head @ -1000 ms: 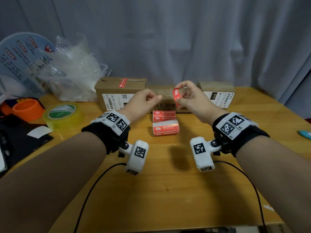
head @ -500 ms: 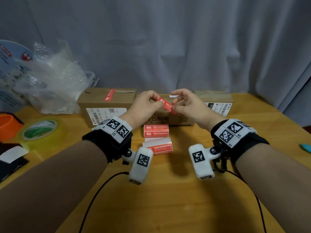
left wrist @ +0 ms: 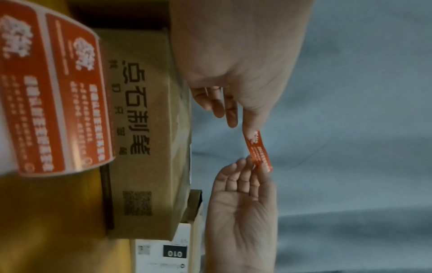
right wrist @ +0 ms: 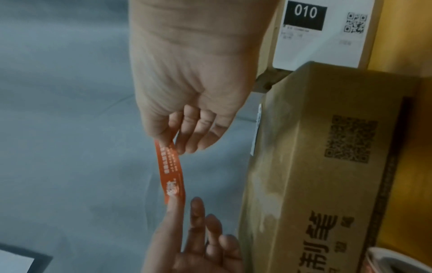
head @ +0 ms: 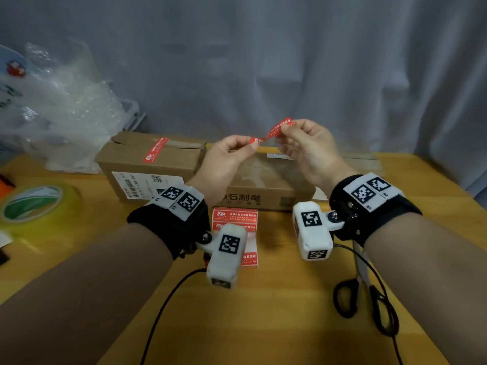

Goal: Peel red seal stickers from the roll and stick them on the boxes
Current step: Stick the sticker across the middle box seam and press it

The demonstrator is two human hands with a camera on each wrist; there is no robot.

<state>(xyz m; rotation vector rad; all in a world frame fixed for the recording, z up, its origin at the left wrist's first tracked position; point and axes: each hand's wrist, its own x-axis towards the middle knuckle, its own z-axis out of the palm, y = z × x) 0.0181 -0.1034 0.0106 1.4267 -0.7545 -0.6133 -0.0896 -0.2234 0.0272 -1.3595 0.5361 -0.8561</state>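
A red seal sticker (head: 275,130) (left wrist: 258,149) (right wrist: 170,171) is stretched in the air between my two hands, above the middle cardboard box (head: 263,180) (left wrist: 145,129) (right wrist: 327,166). My left hand (head: 251,143) (left wrist: 251,129) pinches its left end. My right hand (head: 283,127) (right wrist: 168,142) pinches its right end, slightly higher. The sticker roll (head: 234,219) (left wrist: 53,92) lies on the table in front of the boxes, partly behind my left wrist camera. The left box (head: 147,164) carries a red sticker (head: 155,150) across its top seam. A right box (head: 366,160) (right wrist: 320,33) is mostly hidden by my right hand.
Black-handled scissors (head: 366,293) lie on the wooden table (head: 290,312) under my right forearm. A yellow-green tape roll (head: 34,204) and a clear bubble-wrap bag (head: 60,114) sit at the left. A grey curtain (head: 290,61) hangs behind the boxes.
A second ago only my right hand held the sticker. My left hand has taken its other end, and both hands have risen and drawn it out straight.
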